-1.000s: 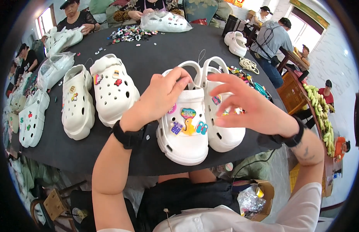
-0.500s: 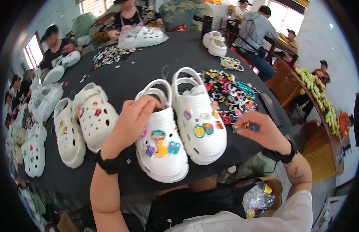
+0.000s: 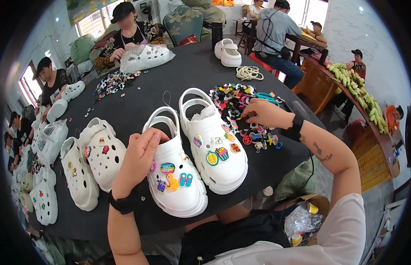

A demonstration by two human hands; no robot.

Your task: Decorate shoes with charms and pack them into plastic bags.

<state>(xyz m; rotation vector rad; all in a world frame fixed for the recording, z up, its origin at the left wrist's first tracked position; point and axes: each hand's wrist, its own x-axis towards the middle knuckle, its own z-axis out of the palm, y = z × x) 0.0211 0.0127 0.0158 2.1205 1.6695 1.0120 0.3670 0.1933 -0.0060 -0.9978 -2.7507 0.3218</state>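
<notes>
Head view: my left hand (image 3: 139,159) clamps the near white clog (image 3: 176,176) at the table (image 3: 187,66) edge; right hand (image 3: 263,112), fingers pinched, should pick one charm (image 3: 240,104) cleanly.

right fingers (image 3: 248,115) buried among charms (image 3: 240,106)

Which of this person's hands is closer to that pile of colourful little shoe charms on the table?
The right hand: its fingers are down in the pile of charms. The left hand is well away to the left of the pile, resting on the left white clog.
</notes>
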